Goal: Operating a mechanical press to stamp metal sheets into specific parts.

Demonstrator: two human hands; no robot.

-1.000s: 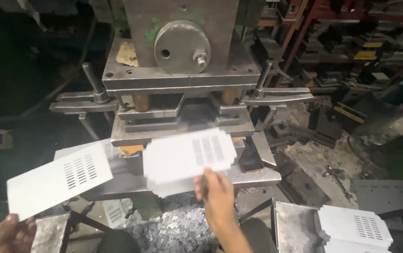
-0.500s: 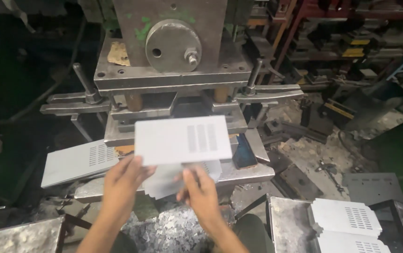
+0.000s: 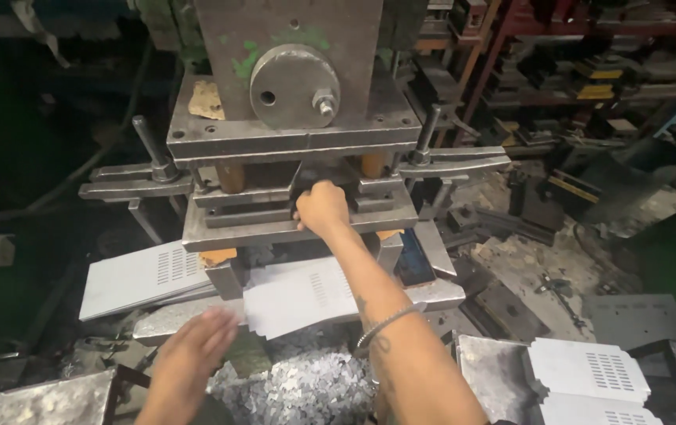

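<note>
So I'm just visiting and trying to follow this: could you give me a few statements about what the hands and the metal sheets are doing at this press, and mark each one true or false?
1. The right hand reaches into the gap of the press. True.
2. The left hand grips a hammer. False: it is open and holds nothing, hovering by the white sheet that lies below the press.
3. A second perforated sheet lies to the left of the press. True.
4. The stack of punched sheets sits at lower left. False: it sits at lower right.
5. Metal scraps are piled below the white sheet. True.
</note>
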